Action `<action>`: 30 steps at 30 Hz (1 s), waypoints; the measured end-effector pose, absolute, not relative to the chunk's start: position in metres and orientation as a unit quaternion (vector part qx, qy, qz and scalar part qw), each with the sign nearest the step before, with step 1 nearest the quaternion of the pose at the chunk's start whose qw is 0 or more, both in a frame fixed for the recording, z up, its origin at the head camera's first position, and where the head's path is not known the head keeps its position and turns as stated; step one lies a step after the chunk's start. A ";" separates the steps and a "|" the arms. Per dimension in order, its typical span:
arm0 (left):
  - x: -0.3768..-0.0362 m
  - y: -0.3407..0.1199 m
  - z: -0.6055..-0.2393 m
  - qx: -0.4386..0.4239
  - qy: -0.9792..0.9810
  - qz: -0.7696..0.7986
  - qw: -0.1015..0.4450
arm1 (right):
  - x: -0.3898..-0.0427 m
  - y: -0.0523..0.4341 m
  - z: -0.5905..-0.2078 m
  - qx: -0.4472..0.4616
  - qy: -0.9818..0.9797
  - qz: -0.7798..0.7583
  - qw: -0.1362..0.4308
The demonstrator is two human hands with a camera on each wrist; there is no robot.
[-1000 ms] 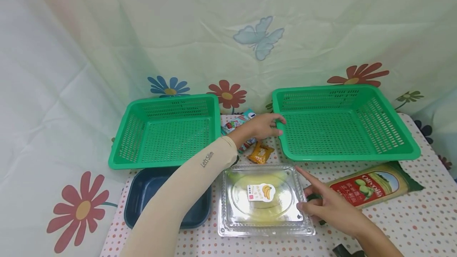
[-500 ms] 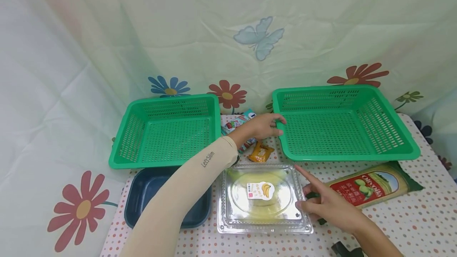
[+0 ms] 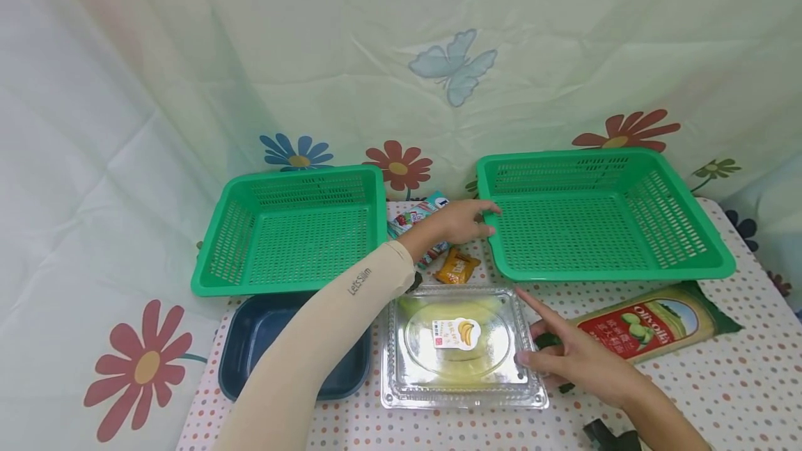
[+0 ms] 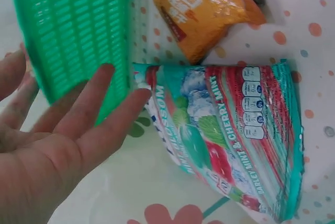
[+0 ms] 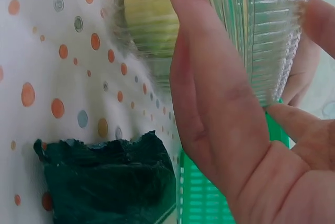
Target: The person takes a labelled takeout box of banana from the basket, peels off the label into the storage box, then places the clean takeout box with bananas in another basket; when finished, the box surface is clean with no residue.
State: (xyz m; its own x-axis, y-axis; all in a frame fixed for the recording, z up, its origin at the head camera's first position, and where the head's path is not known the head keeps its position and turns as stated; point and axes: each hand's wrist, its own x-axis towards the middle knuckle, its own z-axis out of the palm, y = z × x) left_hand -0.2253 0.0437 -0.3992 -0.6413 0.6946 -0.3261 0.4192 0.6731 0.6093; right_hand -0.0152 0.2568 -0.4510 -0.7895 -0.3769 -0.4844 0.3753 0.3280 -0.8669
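Observation:
My left hand (image 3: pixel 465 221) holds the near-side rim of the right green basket (image 3: pixel 610 275), index finger and thumb over the edge. In the left wrist view the other fingers (image 4: pixel 97 101) lie loosely spread outside the basket wall. My right hand (image 3: pixel 583 360) grips the right edge of a clear plastic clamshell box (image 3: pixel 401 395), index finger stretched along its corner and thumb on the lid's side. Yellow contents (image 5: pixel 152 14) show through the box, which bears a banana-picture sticker (image 3: pixel 456 334). A teal mint candy bag (image 4: pixel 225 130) and a small orange packet (image 3: pixel 459 268) lie near the left hand.
Another green basket (image 3: pixel 203 277) stands at the left, with a dark blue tray (image 3: pixel 227 367) in front of it. A long Olivoilà packet (image 3: pixel 664 322) lies at the right, its dark green end (image 5: pixel 110 187) under the right hand. A black object (image 3: pixel 608 436) shows at the front edge.
The clear box and the right hand have shifted very slightly back and left. The left hand stays at the basket rim.

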 end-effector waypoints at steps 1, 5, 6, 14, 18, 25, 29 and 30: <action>-0.224 0.043 -0.398 0.322 0.873 0.248 0.270 | -0.015 0.258 -0.451 -0.004 0.747 -0.579 0.325; -0.215 0.037 -0.391 0.323 0.876 0.273 0.231 | -0.015 0.260 -0.447 -0.030 0.780 -0.548 0.300; -0.212 0.034 -0.388 0.319 0.875 0.286 0.225 | -0.015 0.261 -0.445 -0.043 0.796 -0.533 0.284; -0.177 0.000 -0.350 0.292 0.865 0.365 0.181 | -0.018 0.260 -0.419 -0.083 0.906 -0.399 0.115; -0.155 -0.023 -0.338 0.294 0.867 0.385 0.115 | -0.027 0.254 -0.408 -0.109 0.915 -0.379 0.081; -0.106 -0.060 -0.343 0.278 0.872 0.403 0.013 | -0.044 0.236 -0.396 -0.185 0.904 -0.376 0.083; -0.081 -0.074 -0.356 0.252 0.877 0.410 -0.025 | -0.055 0.223 -0.394 -0.229 0.895 -0.369 0.106; -0.075 -0.077 -0.360 0.246 0.877 0.412 -0.030 | -0.058 0.220 -0.393 -0.242 0.892 -0.366 0.108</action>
State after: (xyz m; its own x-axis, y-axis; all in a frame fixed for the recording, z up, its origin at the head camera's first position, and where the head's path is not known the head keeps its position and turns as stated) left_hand -0.0753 -0.0766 -0.3598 -0.8775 0.4059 0.2554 0.4556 0.5393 0.7082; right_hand -0.0577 0.2196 -0.3934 -0.8600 -0.5100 -0.0156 -0.3519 0.6149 -0.7057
